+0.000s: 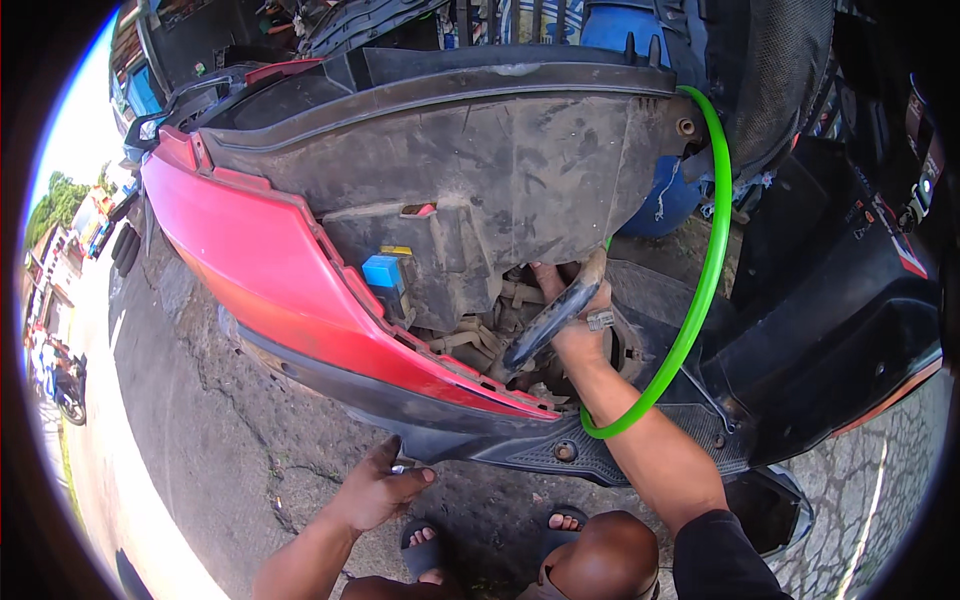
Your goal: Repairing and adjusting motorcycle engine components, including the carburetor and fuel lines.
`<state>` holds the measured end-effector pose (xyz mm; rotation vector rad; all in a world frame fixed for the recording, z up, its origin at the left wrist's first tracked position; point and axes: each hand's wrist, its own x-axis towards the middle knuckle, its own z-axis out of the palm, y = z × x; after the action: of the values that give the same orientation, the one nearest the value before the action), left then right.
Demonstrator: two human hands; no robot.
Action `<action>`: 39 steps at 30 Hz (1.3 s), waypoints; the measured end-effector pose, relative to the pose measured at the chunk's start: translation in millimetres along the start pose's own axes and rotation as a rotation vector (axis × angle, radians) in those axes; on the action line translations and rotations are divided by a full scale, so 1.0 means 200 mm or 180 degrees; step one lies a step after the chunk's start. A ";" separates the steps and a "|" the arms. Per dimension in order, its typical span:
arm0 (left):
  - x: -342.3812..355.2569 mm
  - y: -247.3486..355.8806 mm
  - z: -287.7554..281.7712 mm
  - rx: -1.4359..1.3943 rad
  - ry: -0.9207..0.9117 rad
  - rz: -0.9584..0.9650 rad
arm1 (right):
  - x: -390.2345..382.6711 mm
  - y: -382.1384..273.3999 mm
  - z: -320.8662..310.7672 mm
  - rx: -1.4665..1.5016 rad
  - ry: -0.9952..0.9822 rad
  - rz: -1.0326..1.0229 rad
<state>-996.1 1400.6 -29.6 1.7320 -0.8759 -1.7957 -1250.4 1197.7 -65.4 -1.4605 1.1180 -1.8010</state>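
Note:
A scooter with a red side panel (255, 255) stands before me, its black underseat box (530, 170) exposed. My right hand (580, 310) reaches into the opening below that box, behind a worn black frame tube (550, 322); its fingertips are hidden. A small grey connector (600, 320) shows at the wrist. Around my right forearm loops a bright green hose (708, 285), its upper end passing behind the box. Just below the scooter's lower edge, my left hand (385, 488) is closed around a small shiny piece (400, 468), mostly covered by the fingers.
A blue relay-like block (382, 271) sits in the bodywork beside the red panel. The ribbed footboard (690, 430) and black front bodywork (820, 320) extend to the right. Behind the scooter is a blue drum (655, 200). At far left, a motorcycle (70, 385) stands by the sunlit road.

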 end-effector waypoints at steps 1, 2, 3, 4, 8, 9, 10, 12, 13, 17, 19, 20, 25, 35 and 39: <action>0.00 0.00 0.00 -0.0046 -0.0046 0.0039 | 0.00 0.01 0.01 -0.0090 0.0115 -0.0097; 0.00 0.00 0.00 -0.0048 -0.0035 0.0047 | 0.00 0.03 0.02 -0.0187 0.0198 -0.0181; 0.00 0.00 0.00 -0.0010 0.0013 0.0026 | 0.00 0.04 0.03 -0.0286 0.0252 -0.0221; 0.00 0.00 0.00 -0.0056 -0.0070 0.0070 | 0.00 0.06 0.03 -0.0391 0.0274 -0.0247; 0.01 0.00 0.00 -0.0104 -0.0162 0.0094 | -0.01 0.11 0.03 -0.0250 0.0256 -0.0067; 0.01 0.00 0.00 -0.0068 -0.0126 0.0053 | -0.01 0.11 0.03 -0.0375 0.0220 -0.0193; 0.01 0.00 -0.01 -0.0126 -0.0172 0.0108 | -0.01 0.10 0.02 -0.0574 0.0199 -0.0290; 0.00 0.00 0.00 -0.0134 -0.0161 0.0127 | -0.01 0.09 0.00 -0.1223 0.0156 -0.0934; 0.00 0.00 0.00 -0.0163 -0.0172 0.0131 | 0.00 0.08 -0.01 -0.1675 0.0136 -0.1481; 0.00 0.01 0.01 -0.0162 -0.0069 0.0099 | 0.02 0.06 -0.06 -0.2193 -0.0138 -0.1787; 0.00 0.01 0.01 -0.0165 -0.0097 0.0092 | 0.03 0.06 -0.06 -0.1812 -0.0277 -0.1335; 0.00 0.02 0.01 -0.0169 -0.0167 0.0098 | 0.04 0.06 -0.06 -0.1599 -0.0369 -0.1065; 0.00 0.02 0.01 -0.0147 -0.0149 0.0077 | 0.10 0.07 -0.11 -0.1711 -0.0975 -0.1246; 0.01 -0.01 0.00 -0.0341 -0.0236 0.0061 | 0.17 0.05 -0.10 -0.1711 -0.1559 -0.0901; 0.00 -0.01 0.03 -0.0502 -0.0046 0.0002 | 0.12 -0.01 -0.09 -0.1897 -0.1400 -0.0177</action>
<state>-1001.0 1401.4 -30.9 1.6210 -0.7196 -1.8268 -1273.4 1183.0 -52.8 -2.1117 1.4437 -1.1204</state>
